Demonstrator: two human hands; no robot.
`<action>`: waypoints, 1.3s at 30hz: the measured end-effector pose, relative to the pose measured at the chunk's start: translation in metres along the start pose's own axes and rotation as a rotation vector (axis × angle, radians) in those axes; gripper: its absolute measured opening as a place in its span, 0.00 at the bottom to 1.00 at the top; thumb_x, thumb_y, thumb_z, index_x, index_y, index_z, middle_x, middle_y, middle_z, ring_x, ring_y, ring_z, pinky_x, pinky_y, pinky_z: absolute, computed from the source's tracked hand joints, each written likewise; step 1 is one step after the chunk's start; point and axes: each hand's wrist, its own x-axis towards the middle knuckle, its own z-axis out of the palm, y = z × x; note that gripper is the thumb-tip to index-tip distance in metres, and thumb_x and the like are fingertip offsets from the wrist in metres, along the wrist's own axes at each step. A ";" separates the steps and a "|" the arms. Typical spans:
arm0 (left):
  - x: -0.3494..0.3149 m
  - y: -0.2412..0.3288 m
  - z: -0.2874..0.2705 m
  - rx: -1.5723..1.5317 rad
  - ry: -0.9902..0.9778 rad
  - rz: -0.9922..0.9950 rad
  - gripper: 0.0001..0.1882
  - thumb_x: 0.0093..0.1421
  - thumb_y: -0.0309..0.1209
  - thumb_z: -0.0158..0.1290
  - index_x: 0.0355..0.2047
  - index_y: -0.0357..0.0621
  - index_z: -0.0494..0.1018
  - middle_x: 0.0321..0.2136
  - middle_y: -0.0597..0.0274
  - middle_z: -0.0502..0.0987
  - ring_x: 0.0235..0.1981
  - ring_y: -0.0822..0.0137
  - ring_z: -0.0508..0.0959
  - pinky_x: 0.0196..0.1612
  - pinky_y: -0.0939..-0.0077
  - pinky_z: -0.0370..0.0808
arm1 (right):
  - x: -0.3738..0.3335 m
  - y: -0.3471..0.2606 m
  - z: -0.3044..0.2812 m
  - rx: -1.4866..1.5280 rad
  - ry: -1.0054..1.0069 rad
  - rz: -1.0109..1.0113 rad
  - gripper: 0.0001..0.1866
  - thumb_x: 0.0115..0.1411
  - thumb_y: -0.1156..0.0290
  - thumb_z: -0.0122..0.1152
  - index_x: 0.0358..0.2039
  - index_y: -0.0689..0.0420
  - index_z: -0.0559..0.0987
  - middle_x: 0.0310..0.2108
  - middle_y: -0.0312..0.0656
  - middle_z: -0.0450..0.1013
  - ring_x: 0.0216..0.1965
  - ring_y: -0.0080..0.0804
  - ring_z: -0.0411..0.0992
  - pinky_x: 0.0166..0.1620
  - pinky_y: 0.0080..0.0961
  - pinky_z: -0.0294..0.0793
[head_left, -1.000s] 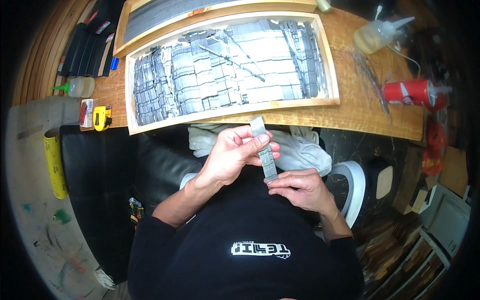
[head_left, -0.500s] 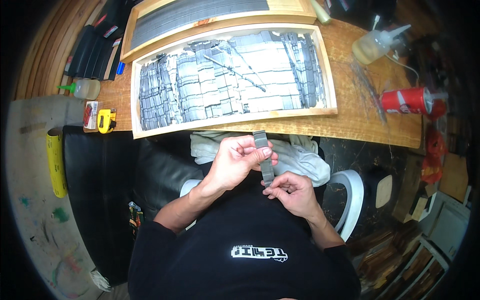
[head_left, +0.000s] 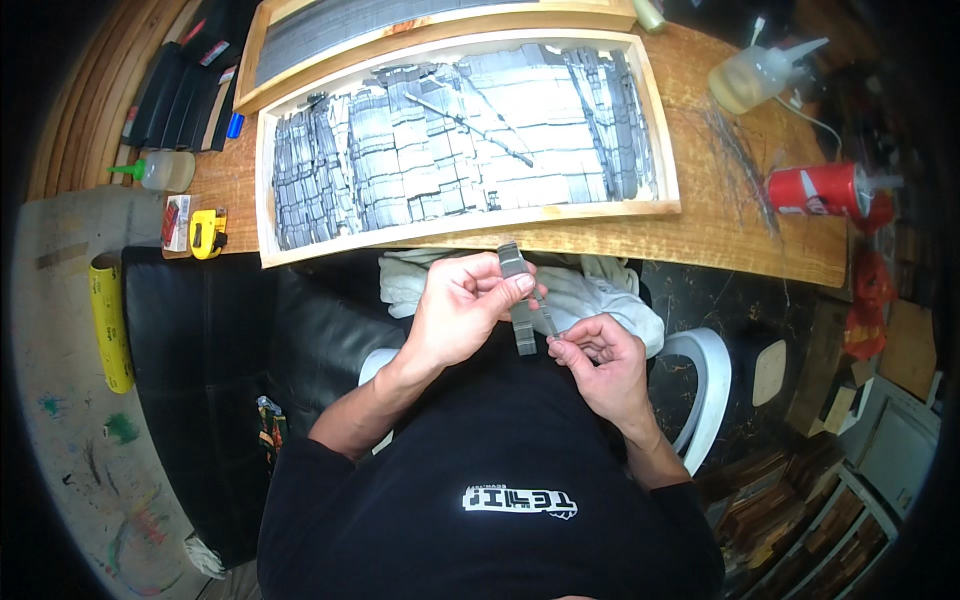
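Note:
My left hand (head_left: 458, 312) is closed on a segmented grey strip (head_left: 525, 332), thumb on top, its upper end standing above the fingers. Beside its lower part, my right hand (head_left: 608, 368) pinches a narrow dark sliver (head_left: 547, 318) between thumb and fingertips. The sliver's upper end lies close to my left fingers; whether it is still joined to the strip, I cannot tell. Just beyond my hands sits a shallow wooden frame (head_left: 664, 150), filled with rows of grey and silvery pieces (head_left: 420, 185). Thin dark sticks (head_left: 470, 128) lie across those pieces.
Behind is a second wooden frame (head_left: 250, 75) with a grey panel. On the wooden table (head_left: 715, 225) are a red can (head_left: 820, 190), a squeeze bottle (head_left: 750, 85), a green-tipped bottle (head_left: 165, 171) and a yellow tape measure (head_left: 208, 234). A white chair arm (head_left: 708, 390) curves at my right.
My right hand has moved slightly right and up from the strip's lower end, now with a narrow sliver in its pinch. My left hand has shifted slightly up and left. The view has tilted slightly.

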 end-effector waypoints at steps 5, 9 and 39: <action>-0.010 -0.001 -0.009 -0.051 -0.084 0.113 0.10 0.71 0.26 0.60 0.48 0.30 0.80 0.39 0.53 0.87 0.40 0.69 0.86 0.45 0.75 0.83 | -0.010 0.004 0.001 0.046 0.194 -0.284 0.07 0.64 0.85 0.69 0.36 0.66 0.77 0.33 0.47 0.83 0.35 0.27 0.84 0.40 0.22 0.85; -0.010 -0.004 -0.008 -0.065 0.008 0.135 0.10 0.70 0.23 0.60 0.49 0.29 0.80 0.39 0.52 0.87 0.42 0.67 0.86 0.48 0.73 0.83 | 0.003 0.040 -0.014 0.186 0.146 0.045 0.07 0.67 0.85 0.65 0.39 0.64 0.74 0.35 0.49 0.83 0.34 0.30 0.84 0.40 0.25 0.86; -0.019 0.013 0.012 -0.102 -0.282 -0.143 0.09 0.71 0.26 0.60 0.47 0.33 0.83 0.38 0.55 0.88 0.38 0.68 0.87 0.40 0.78 0.83 | 0.067 -0.066 -0.005 -0.031 -0.250 0.027 0.11 0.73 0.70 0.63 0.41 0.68 0.83 0.29 0.38 0.81 0.26 0.17 0.75 0.31 0.17 0.77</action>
